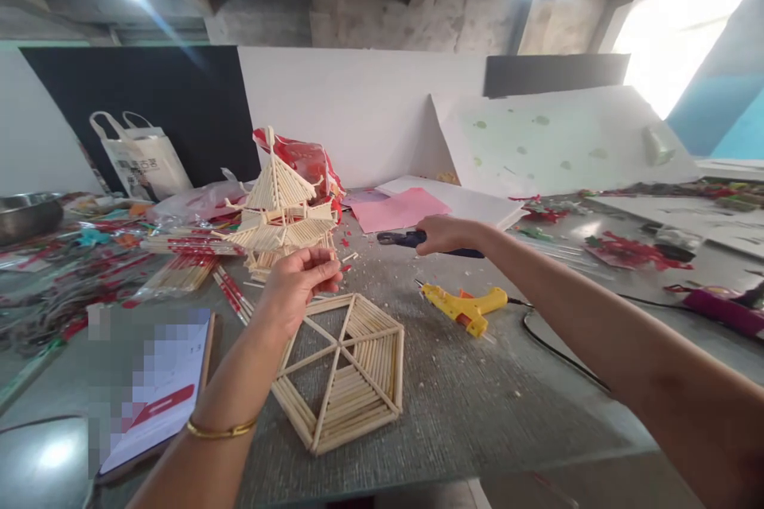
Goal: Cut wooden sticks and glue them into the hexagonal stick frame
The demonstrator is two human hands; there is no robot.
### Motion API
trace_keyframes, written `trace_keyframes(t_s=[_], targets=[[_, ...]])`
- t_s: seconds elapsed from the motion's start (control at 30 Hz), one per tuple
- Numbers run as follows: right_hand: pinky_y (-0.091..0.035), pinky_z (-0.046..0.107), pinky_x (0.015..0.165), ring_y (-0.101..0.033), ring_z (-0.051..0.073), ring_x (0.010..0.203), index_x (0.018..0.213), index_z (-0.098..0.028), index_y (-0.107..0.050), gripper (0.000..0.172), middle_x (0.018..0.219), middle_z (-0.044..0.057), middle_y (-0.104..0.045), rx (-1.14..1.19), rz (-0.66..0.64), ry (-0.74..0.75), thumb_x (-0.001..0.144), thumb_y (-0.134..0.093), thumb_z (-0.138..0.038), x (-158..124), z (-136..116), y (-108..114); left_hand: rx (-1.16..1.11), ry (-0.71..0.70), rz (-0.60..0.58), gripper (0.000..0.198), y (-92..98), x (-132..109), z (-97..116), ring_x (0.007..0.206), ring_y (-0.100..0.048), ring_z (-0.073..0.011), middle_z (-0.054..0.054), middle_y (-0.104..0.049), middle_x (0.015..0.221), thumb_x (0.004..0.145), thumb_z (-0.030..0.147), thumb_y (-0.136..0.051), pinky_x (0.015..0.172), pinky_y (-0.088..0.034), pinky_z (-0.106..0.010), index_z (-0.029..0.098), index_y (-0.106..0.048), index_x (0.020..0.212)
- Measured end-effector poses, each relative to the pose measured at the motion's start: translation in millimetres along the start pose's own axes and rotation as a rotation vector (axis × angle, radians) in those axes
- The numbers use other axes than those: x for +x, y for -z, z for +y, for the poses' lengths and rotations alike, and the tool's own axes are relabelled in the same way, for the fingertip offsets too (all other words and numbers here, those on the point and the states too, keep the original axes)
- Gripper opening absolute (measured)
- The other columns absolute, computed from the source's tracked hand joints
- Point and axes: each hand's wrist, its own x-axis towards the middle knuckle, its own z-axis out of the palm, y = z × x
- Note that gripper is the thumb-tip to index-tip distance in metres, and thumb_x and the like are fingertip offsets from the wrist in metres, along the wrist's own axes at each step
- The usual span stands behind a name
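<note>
My left hand is closed in a pinch above a flat frame, with a short wooden stick at its fingertips. The frame is a many-sided shape of pale sticks with spokes; some of its wedges are filled with rows of sticks, others open. Farther off, my right hand is wrapped round dark-handled pliers, jaws pointing left. Below the pliers a yellow glue gun lies on its side, nozzle to the left. Behind my left hand stands a tiered stick pagoda.
A tablet-like screen lies at left, partly blurred. Bundles of sticks and a metal bowl are beyond it. Pink paper lies at the back. The glue gun's black cord loops right, under my right arm. Scraps dot the grey table.
</note>
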Motion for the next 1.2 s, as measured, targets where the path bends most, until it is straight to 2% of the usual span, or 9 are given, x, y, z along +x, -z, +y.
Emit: trace_keyframes(t_s=[0.07, 0.17, 0.23, 0.33, 0.5, 0.67, 0.83, 1.2], targets=[[-0.032, 0.024, 0.057, -0.054, 0.017, 0.07, 0.091, -0.012, -0.059, 0.031, 0.082, 0.008, -0.062, 0.018, 0.072, 0.011, 0.069, -0.049, -0.031, -21.9, -11.1, -0.9, 0.036, -0.027, 0.012, 0.023, -3.1, -0.4, -3.5, 0.054, -0.056, -0.0071, 0.003, -0.058, 0.062, 0.059, 0.022, -0.072, 0.048, -0.046, -0.016, 0.013, -0.056, 0.073], [-0.032, 0.024, 0.063, -0.053, 0.018, 0.078, 0.091, -0.012, -0.055, 0.026, 0.091, 0.011, -0.06, 0.04, 0.361, -0.016, 0.069, -0.047, -0.022, -50.6, -36.8, -11.6, 0.132, -0.092, 0.03, 0.022, -7.3, -1.0, -9.1, 0.053, -0.055, -0.0085, 0.004, -0.057, 0.061, 0.062, 0.027, -0.07, 0.044, -0.044, -0.018, 0.015, -0.054, 0.072], [-0.03, 0.024, 0.061, -0.053, 0.017, 0.074, 0.09, -0.013, -0.053, 0.023, 0.087, 0.01, -0.06, 0.056, 0.43, -0.04, 0.071, -0.045, -0.023, -63.7, -54.7, -20.6, 0.216, -0.15, 0.048, 0.021, -8.7, -1.0, -12.6, 0.053, -0.054, -0.009, 0.004, -0.056, 0.06, 0.064, 0.029, -0.068, 0.043, -0.043, -0.018, 0.015, -0.054, 0.072], [-0.029, 0.025, 0.059, -0.053, 0.017, 0.07, 0.09, -0.014, -0.05, 0.021, 0.081, 0.008, -0.059, 0.077, 0.414, -0.04, 0.072, -0.044, -0.023, -74.0, -74.4, -30.5, 0.33, -0.237, 0.074, 0.019, -8.9, -0.8, -16.7, 0.051, -0.052, -0.0087, 0.004, -0.055, 0.059, 0.066, 0.031, -0.065, 0.043, -0.042, -0.019, 0.015, -0.056, 0.073], [-0.032, 0.027, 0.066, -0.054, 0.02, 0.077, 0.091, -0.014, -0.048, 0.02, 0.086, 0.01, -0.059, 0.094, 0.44, -0.039, 0.073, -0.042, -0.021, -79.2, -88.6, -38.9, 0.487, -0.326, 0.123, 0.02, -11.1, -2.8, -19.0, 0.047, -0.048, -0.0083, 0.004, -0.054, 0.056, 0.068, 0.035, -0.063, 0.045, -0.04, -0.019, 0.016, -0.057, 0.072], [-0.032, 0.026, 0.068, -0.054, 0.02, 0.078, 0.089, -0.014, -0.047, 0.019, 0.085, 0.01, -0.059, 0.143, 0.451, -0.021, 0.072, -0.041, -0.02, -82.5, -94.9, -44.5, 0.606, -0.328, 0.184, 0.019, -16.3, -6.1, -17.7, 0.05, -0.051, -0.0093, 0.003, -0.058, 0.059, 0.068, 0.035, -0.062, 0.05, -0.041, -0.021, 0.017, -0.057, 0.071], [-0.031, 0.027, 0.062, -0.055, 0.019, 0.072, 0.084, -0.015, -0.046, 0.015, 0.08, 0.009, -0.058, 0.141, 0.462, -0.01, 0.073, -0.041, -0.023, -83.9, -99.3, -47.2, 0.674, -0.327, 0.234, 0.02, -19.3, -8.5, -17.2, 0.049, -0.052, -0.0105, 0.004, -0.058, 0.056, 0.067, 0.037, -0.061, 0.052, -0.04, -0.022, 0.018, -0.057, 0.069], [-0.02, 0.028, 0.049, -0.057, 0.018, 0.06, 0.084, -0.016, -0.048, 0.018, 0.069, 0.006, -0.059, 0.129, 0.439, -0.107, 0.074, -0.043, -0.029, -84.8, -107.3, -46.1, 0.651, -0.311, 0.262, 0.021, -20.5, -7.3, -20.2, 0.048, -0.051, -0.0111, 0.006, -0.055, 0.052, 0.065, 0.037, -0.063, 0.051, -0.038, -0.022, 0.019, -0.054, 0.065]])
